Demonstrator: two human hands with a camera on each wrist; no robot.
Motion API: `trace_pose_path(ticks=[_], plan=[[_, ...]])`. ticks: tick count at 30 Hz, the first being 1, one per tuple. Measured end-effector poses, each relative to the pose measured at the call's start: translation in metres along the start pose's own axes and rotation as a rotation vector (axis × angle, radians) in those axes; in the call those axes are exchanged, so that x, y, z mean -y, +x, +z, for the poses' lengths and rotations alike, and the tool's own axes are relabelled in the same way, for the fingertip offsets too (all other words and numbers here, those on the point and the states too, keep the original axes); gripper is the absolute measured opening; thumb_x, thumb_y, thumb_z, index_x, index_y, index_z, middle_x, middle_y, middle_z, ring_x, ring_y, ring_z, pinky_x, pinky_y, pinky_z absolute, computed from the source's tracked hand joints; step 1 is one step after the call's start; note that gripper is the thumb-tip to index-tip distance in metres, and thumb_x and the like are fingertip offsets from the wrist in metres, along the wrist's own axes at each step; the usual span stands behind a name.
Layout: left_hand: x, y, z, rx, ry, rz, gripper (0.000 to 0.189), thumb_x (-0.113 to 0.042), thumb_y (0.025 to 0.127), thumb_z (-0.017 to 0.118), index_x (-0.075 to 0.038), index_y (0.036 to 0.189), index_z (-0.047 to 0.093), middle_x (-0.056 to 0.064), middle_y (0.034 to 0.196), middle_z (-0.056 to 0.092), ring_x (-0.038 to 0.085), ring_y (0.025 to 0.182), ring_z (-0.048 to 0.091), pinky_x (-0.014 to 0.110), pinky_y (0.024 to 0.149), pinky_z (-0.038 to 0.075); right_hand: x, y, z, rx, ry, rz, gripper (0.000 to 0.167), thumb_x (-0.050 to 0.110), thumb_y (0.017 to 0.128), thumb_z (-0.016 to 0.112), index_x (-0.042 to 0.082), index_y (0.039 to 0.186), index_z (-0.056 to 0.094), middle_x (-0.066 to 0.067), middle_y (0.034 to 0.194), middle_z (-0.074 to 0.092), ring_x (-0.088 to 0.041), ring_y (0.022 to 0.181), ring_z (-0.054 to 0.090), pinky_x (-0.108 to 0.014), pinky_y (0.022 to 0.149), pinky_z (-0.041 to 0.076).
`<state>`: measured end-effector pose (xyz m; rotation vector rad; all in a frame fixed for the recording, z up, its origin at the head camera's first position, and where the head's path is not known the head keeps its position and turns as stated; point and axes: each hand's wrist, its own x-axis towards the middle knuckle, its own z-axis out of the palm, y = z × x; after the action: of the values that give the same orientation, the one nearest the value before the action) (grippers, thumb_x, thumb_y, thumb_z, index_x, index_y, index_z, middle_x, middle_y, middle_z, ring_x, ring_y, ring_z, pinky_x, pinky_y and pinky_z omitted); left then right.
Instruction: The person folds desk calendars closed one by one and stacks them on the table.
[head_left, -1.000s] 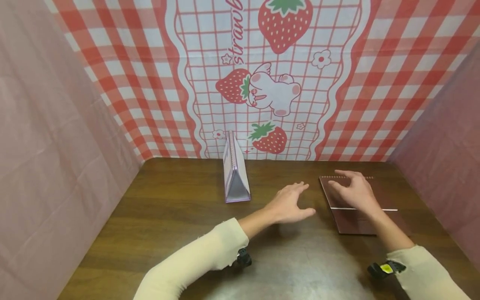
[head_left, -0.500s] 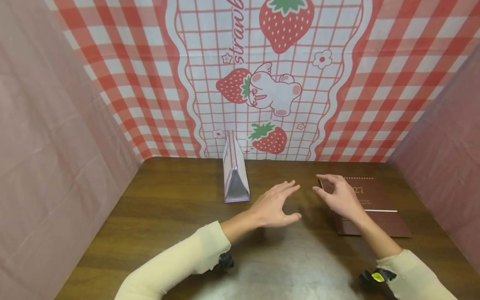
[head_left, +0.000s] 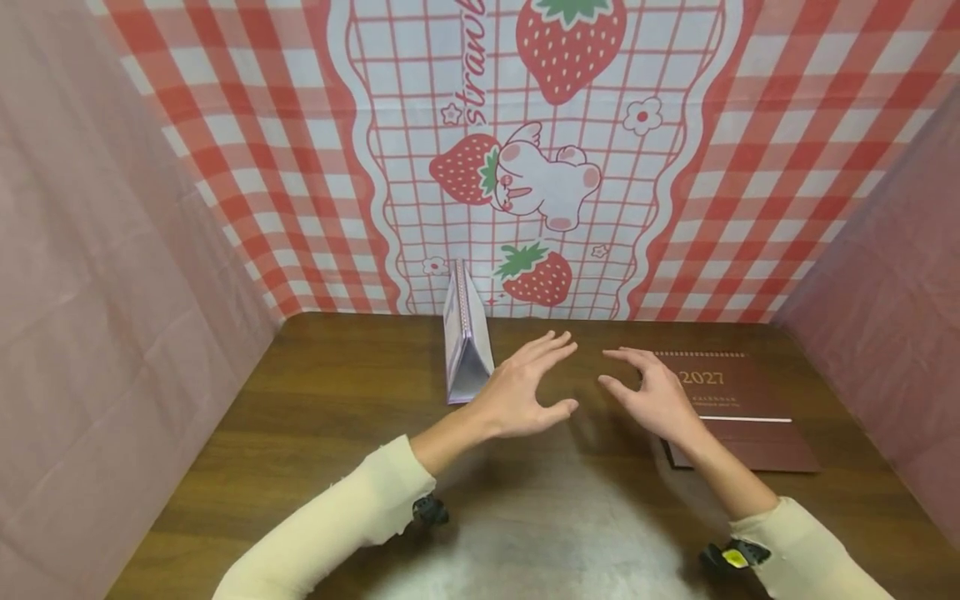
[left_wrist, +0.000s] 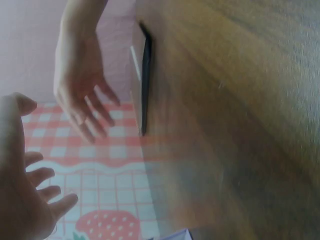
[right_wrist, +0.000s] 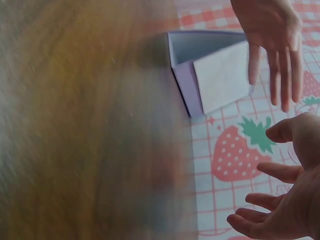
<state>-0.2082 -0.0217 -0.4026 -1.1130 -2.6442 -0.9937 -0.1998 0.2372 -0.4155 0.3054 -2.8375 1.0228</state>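
Maroon in colour and lettered in gold with "2027", a flat spiral-bound calendar (head_left: pixel 757 392) is laid at the right of a brown wood-grain table (head_left: pixel 315 417) and is crossed by a thin white strip. A white and lilac tent-shaped desk calendar (head_left: pixel 459 333) is stood upright left of centre, near the red-and-white checked strawberry-print cloth (head_left: pixel 420 183) by which the back is covered. The left hand (head_left: pixel 523 390) is held over the table just beside the tent-shaped calendar, fingers extended and thumb spread; whether that calendar is touched cannot be told. The right hand (head_left: pixel 654 402) is raised near the maroon calendar's left edge, its fingers loosely extended, thumb apart. Both palms are turned towards each other. Cream sleeves (head_left: pixel 337 521) are worn on both arms.
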Motion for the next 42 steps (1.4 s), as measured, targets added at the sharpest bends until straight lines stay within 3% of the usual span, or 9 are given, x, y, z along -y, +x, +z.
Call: trace_pose_path(ticks=[4,10,14,20,26,35,42], plan=[[0.006,-0.001,-0.011,-0.032,-0.028,0.020,0.081,-0.037,0.099,0.078,-0.008,0.169,0.050,0.009,0.183,0.043,0.034,0.175,0.033,0.060,0.141,0.034,0.006,-0.004,0.011,-0.006,0.018,-0.012,0.053,0.025,0.108,0.075,0.002,0.155,0.065,-0.035,0.169,0.051,-0.060,0.156,0.048,-0.081,0.122,0.044],[0.014,-0.007,-0.028,-0.079,-0.050,0.054,0.078,-0.031,0.100,0.079,-0.004,0.167,0.052,0.014,0.181,0.046,0.039,0.174,0.035,0.067,0.138,0.036,0.017,-0.009,0.023,-0.008,0.041,-0.047,0.051,0.023,0.107,0.077,0.003,0.154,0.067,-0.034,0.168,0.053,-0.059,0.144,0.061,-0.077,0.111,0.055],[0.019,-0.013,-0.039,-0.114,-0.051,0.077,0.076,-0.029,0.100,0.080,-0.004,0.166,0.053,0.015,0.179,0.048,0.042,0.173,0.036,0.069,0.137,0.037,0.023,-0.011,0.029,-0.004,0.058,-0.064,0.050,0.021,0.107,0.077,0.004,0.153,0.067,-0.033,0.167,0.055,-0.059,0.147,0.059,-0.076,0.112,0.056],[0.028,-0.018,-0.056,-0.214,-0.079,0.080,0.071,-0.028,0.100,0.078,-0.002,0.163,0.056,0.018,0.175,0.053,0.045,0.170,0.040,0.068,0.139,0.034,0.030,-0.013,0.035,-0.015,0.086,-0.091,0.049,0.020,0.106,0.078,0.005,0.152,0.069,-0.032,0.164,0.058,-0.056,0.149,0.059,-0.072,0.109,0.060],[0.035,-0.017,-0.068,-0.311,-0.121,0.101,0.067,-0.027,0.098,0.074,-0.001,0.159,0.062,0.023,0.169,0.058,0.047,0.163,0.050,0.067,0.136,0.039,0.036,-0.016,0.041,0.005,0.111,-0.075,0.048,0.021,0.107,0.077,0.008,0.152,0.069,-0.030,0.166,0.057,-0.057,0.148,0.060,-0.068,0.109,0.063],[0.041,-0.018,-0.075,-0.318,-0.197,0.054,0.066,-0.024,0.100,0.072,-0.001,0.161,0.059,0.023,0.172,0.055,0.045,0.163,0.050,0.060,0.129,0.051,0.040,-0.018,0.052,0.011,0.135,-0.091,0.046,0.018,0.105,0.079,0.008,0.149,0.071,-0.030,0.164,0.060,-0.055,0.146,0.063,-0.066,0.111,0.063],[0.048,-0.018,-0.082,-0.341,-0.241,0.021,0.066,-0.021,0.102,0.070,0.000,0.163,0.056,0.023,0.174,0.052,0.044,0.164,0.049,0.058,0.129,0.050,0.041,-0.017,0.054,-0.008,0.108,-0.102,0.047,0.018,0.104,0.080,0.009,0.149,0.072,-0.027,0.163,0.062,-0.053,0.145,0.064,-0.067,0.110,0.062]])
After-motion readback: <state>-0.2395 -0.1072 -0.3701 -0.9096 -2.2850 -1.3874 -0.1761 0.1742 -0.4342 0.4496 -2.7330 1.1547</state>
